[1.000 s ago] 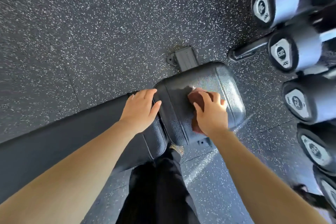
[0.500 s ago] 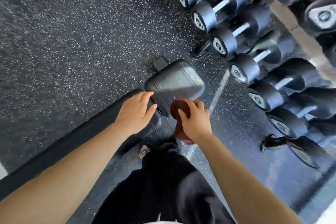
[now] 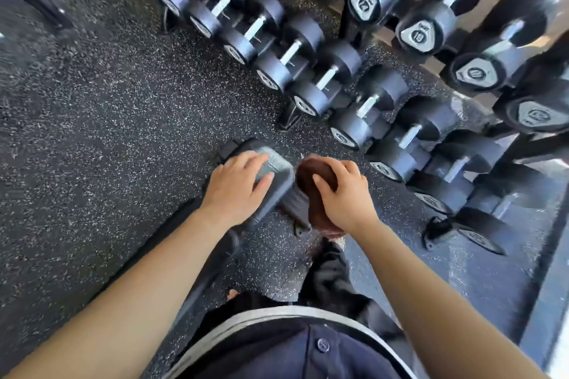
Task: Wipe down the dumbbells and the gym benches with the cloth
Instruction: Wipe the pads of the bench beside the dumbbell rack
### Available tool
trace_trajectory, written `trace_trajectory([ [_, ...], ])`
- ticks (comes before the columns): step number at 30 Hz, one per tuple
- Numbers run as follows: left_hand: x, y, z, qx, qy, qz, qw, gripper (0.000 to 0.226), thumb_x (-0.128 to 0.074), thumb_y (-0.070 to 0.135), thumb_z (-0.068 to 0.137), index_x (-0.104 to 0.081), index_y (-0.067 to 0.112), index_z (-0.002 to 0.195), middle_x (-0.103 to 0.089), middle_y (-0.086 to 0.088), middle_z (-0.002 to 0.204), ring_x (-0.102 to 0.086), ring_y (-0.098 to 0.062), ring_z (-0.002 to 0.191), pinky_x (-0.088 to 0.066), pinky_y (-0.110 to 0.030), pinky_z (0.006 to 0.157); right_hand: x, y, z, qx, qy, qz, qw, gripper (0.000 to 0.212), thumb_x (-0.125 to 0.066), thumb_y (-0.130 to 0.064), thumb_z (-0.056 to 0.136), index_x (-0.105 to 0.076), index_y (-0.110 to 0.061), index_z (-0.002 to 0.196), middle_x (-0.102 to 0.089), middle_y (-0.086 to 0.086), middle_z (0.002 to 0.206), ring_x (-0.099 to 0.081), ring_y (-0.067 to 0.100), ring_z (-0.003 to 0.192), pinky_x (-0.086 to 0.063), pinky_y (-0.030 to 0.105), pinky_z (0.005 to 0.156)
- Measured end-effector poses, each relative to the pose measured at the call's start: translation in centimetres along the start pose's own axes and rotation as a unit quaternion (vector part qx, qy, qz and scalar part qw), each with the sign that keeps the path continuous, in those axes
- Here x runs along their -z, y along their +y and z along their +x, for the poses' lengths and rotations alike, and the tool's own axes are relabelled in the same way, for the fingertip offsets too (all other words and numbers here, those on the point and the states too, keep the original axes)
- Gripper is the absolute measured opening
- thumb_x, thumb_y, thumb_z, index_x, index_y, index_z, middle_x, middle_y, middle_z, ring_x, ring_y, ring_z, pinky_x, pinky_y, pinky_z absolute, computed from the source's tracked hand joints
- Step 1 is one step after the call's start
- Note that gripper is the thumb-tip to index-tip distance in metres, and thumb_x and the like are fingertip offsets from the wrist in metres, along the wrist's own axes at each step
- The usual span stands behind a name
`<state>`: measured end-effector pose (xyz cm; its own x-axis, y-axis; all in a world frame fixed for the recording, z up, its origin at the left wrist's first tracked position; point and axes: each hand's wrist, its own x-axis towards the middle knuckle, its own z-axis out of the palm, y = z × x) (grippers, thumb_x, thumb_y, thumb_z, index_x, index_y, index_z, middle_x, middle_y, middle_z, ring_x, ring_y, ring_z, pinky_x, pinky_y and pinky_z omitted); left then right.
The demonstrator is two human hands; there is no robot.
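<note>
A black padded gym bench runs from the lower left to the middle of the view, its small end pad uppermost. My left hand lies flat on top of that pad with the fingers spread. My right hand holds a bunched brown cloth against the pad's right side edge. Rows of black dumbbells with steel handles sit on a rack just beyond and to the right.
Speckled black rubber floor spreads to the left. The dumbbell rack's frame and feet stand close behind the bench end. My dark trousers and shoe are below the bench. A pale strip of floor edge runs at the far right.
My view has risen and tilted up, showing far more of the rack. The cloth has slid from the pad's top to its right side. My left hand has moved from the seam onto the end pad.
</note>
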<state>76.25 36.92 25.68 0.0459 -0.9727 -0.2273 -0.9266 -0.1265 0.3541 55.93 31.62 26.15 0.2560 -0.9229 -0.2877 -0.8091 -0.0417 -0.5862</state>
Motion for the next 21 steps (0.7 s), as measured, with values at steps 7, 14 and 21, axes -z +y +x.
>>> trace_trajectory([
  [7, 2.0, 11.0, 10.5, 0.001, 0.058, 0.043, 0.997, 0.057, -0.017, 0.053, 0.090, -0.037, 0.027, 0.137, -0.043, 0.001, 0.141, -0.044, -0.022, 0.125, -0.038, -0.046, 0.101, 12.0, 5.6, 7.3, 0.063, 0.038, 0.015, 0.997, 0.036, -0.051, -0.036, 0.093, -0.049, -0.037, 0.130, -0.047, 0.004, 0.127, -0.045, 0.037, 0.113, -0.031, 0.040, 0.103],
  [14, 3.8, 16.5, 16.9, 0.020, 0.092, 0.045, 0.995, 0.054, -0.020, 0.052, 0.091, -0.040, 0.028, 0.135, -0.044, 0.003, 0.138, -0.045, -0.021, 0.123, -0.037, -0.048, 0.101, 18.8, 7.6, 13.0, 0.107, 0.058, 0.034, 0.992, 0.036, -0.052, -0.035, 0.093, -0.050, -0.034, 0.130, -0.049, 0.005, 0.127, -0.046, 0.036, 0.114, -0.035, 0.043, 0.103],
  [21, 5.9, 14.1, 19.9, 0.095, 0.127, 0.030, 0.987, 0.051, -0.024, 0.050, 0.093, -0.041, 0.027, 0.135, -0.046, 0.002, 0.137, -0.046, -0.023, 0.122, -0.038, -0.050, 0.100, 19.9, 4.3, 19.4, 0.172, 0.015, 0.040, 0.984, 0.037, -0.052, -0.032, 0.093, -0.052, -0.028, 0.130, -0.050, 0.007, 0.125, -0.049, 0.033, 0.113, -0.034, 0.045, 0.105],
])
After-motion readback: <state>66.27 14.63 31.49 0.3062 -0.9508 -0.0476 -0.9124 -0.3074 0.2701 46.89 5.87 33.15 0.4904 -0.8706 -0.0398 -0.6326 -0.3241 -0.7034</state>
